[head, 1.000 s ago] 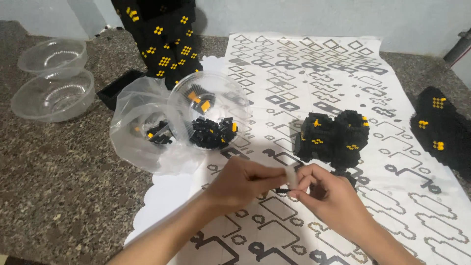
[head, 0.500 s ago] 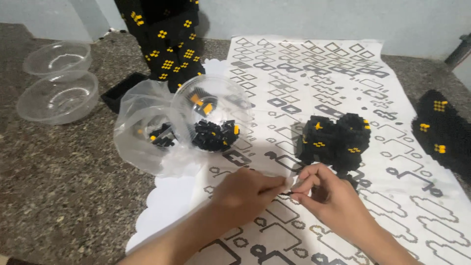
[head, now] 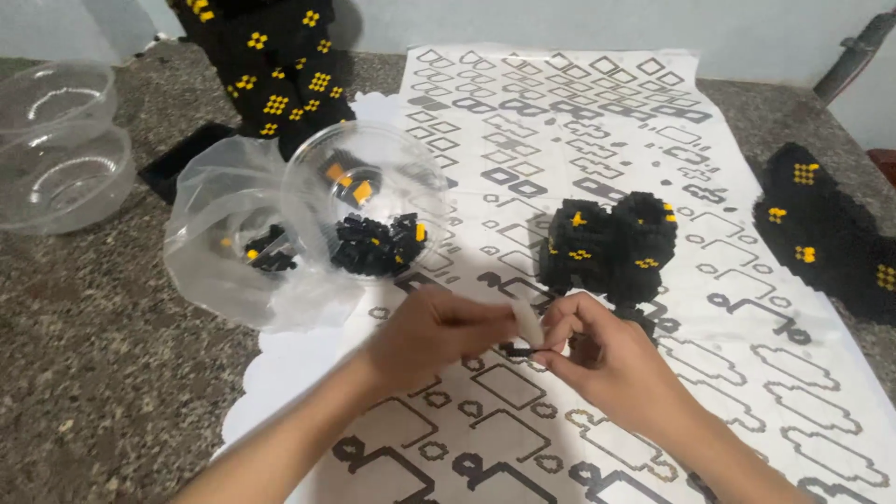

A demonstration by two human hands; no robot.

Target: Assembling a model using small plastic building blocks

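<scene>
We see our two bare forearms rising from the bottom edge, no sleeves on either. Our left hand [head: 437,331] wears no ring, watch or glove; nothing sits behind its fingers or at the wrist. Our right hand [head: 607,359] is just as plain, with short, unpainted nails at the fingertips [head: 551,329].

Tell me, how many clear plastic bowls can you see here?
3: two empty bowls stacked at the far left, and one bowl of black and yellow bricks beside the plastic bag. Others may be hidden.
</scene>
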